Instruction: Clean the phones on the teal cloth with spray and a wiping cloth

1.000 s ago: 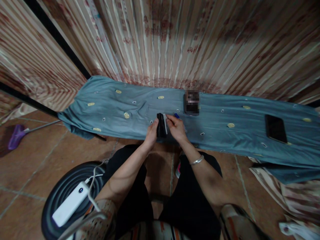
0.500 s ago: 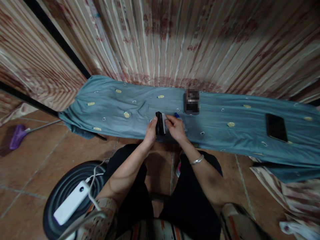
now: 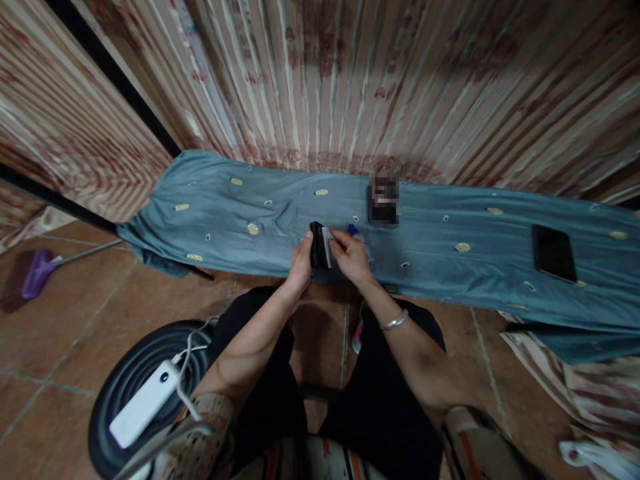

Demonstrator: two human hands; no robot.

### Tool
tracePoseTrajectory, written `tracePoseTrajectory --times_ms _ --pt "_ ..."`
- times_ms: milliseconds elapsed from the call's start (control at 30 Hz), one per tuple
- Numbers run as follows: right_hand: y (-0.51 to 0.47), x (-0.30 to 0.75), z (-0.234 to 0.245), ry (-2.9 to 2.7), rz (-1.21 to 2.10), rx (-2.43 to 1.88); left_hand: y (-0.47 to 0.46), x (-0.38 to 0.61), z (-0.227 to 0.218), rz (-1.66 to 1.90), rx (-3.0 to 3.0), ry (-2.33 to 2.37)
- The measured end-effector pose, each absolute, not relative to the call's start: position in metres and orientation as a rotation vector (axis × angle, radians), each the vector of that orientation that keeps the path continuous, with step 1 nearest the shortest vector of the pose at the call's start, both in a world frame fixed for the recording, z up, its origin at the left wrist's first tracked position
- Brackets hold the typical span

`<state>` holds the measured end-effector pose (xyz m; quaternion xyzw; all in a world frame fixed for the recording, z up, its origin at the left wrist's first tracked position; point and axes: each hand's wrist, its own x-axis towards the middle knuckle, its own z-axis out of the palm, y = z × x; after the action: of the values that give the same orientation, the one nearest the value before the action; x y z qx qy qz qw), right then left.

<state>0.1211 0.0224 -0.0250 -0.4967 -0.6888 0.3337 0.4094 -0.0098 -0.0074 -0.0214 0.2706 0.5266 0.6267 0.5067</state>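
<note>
My left hand (image 3: 301,260) grips a small black flat object (image 3: 317,247) from its left side, thumb along the edge; its exact kind is unclear. On that object's right side, my right hand (image 3: 354,259) pinches a thin whitish strip or sheet (image 3: 327,245) between thumb and fingers. The strip lies against the black object. Just behind the right hand rests a clear item with a blue end (image 3: 353,231), partly hidden. Both hands are over the front part of a blue-green cloth (image 3: 280,200) with yellow pineapple prints.
A dark box (image 3: 383,208), partly pixelated, stands beyond the right hand. A black phone (image 3: 554,253) lies on the cloth at right. A white power bank (image 3: 145,403) with a cable sits on a round black stool (image 3: 107,400). A purple broom (image 3: 37,273) lies left; a patterned curtain (image 3: 320,87) hangs behind.
Both hands keep nearly the same place. The black object and the whitish strip have tilted slightly, and a bit more of the black face shows between them.
</note>
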Motion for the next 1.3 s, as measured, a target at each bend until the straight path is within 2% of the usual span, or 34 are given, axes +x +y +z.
tracePoseTrajectory --times_ms 533,1067,1167,1300 --pt "0.007 0.121 -0.021 -1.754 0.914 -1.215 -0.002 -0.013 -0.013 1.543 0.520 1.217" --pt "-0.006 0.124 -0.017 -1.663 1.255 -1.051 0.016 -0.027 -0.009 1.531 0.260 1.157" --pt "-0.007 0.130 -0.012 -1.654 1.179 -1.055 0.017 -0.027 -0.007 1.522 0.185 1.107" --pt "-0.010 0.135 -0.006 -1.780 0.856 -1.080 0.014 -0.020 0.000 1.499 -0.016 1.035"
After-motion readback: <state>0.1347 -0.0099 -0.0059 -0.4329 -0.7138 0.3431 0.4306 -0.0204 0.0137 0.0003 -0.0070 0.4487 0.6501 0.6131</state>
